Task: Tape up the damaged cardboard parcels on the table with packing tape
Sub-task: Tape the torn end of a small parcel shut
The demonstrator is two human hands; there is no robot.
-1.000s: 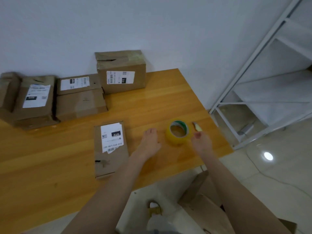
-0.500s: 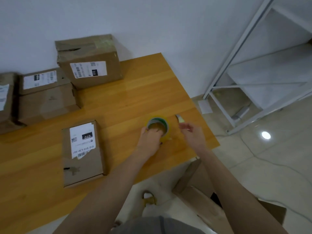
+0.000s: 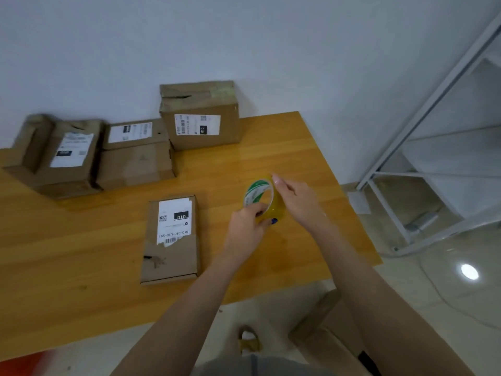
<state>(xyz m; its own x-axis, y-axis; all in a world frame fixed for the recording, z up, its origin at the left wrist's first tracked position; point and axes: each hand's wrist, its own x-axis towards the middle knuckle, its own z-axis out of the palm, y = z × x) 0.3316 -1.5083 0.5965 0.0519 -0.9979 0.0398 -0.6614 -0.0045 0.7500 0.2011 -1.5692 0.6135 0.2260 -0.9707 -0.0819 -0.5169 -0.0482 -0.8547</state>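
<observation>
Wooden table (image 3: 271, 147) — left hand (image 3: 244, 229) clamps tape roll (image 3: 256, 192); right hand (image 3: 296, 202) probes its rim, pinch unclear — hasty picking could split the tape end.

White wall (image 3: 244, 36) fills the back, plain and bare. Off to the right stands a white metal rack (image 3: 423, 114), with a sheet of paper (image 3: 359, 203) lying by its foot and a grey cylinder (image 3: 421, 222) under its lowest shelf. A bright glare (image 3: 469, 271) sits on the glossy floor. Down low lie an open cardboard box (image 3: 333, 337) and a sandal (image 3: 249, 340), and a red blur (image 3: 24, 365) in the bottom-left corner.
</observation>
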